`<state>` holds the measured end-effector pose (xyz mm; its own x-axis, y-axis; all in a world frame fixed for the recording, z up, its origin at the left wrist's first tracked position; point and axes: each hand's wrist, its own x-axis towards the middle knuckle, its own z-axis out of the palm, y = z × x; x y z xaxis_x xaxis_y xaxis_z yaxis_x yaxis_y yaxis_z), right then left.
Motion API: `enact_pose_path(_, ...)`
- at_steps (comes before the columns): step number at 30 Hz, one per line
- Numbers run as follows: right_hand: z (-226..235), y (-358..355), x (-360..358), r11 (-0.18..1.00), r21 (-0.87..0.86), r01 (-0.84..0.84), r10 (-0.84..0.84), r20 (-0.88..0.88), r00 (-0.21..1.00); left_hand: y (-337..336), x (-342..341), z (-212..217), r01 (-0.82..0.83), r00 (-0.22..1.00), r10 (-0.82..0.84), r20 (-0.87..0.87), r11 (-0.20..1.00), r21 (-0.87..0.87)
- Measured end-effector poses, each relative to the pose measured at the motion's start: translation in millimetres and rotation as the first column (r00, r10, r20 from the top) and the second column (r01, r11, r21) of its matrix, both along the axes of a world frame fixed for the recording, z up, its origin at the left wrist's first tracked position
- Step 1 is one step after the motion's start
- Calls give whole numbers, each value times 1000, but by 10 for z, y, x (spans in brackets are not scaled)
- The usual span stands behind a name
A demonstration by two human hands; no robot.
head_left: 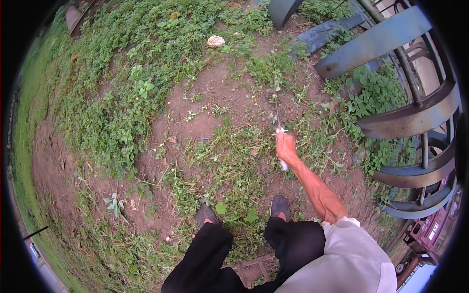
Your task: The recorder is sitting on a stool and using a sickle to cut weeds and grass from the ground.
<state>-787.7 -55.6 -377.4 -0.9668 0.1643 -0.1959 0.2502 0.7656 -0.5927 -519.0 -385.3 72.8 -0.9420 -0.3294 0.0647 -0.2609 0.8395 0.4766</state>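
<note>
My right hand is closed around the pale handle of a long, thin cutting tool, its arm stretched forward. The tool's narrow dark metal shaft points away from me, toward a tuft of green weeds. Its far end is lost among the leaves, so its exact shape cannot be made out. Cut or pulled weeds lie scattered over the brown soil beneath and beside the hand. My left hand is out of view.
Curved metal bands on a rusty frame rise at the right. A pale stone lies ahead. Dense low weeds grow at the left. My shoes stand among the cuttings. A maroon vehicle is at the far right.
</note>
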Motion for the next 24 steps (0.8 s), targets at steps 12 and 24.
enact_pose_path(12,642,293,-308,993,-66,-101,102,26,994,-5,-242,62,58,994,-55,92,998,-29)
enact_pose_path(24,-327,651,64,984,-166,61,-35,153,988,77,-152,85,44,996,-40,84,998,-52)
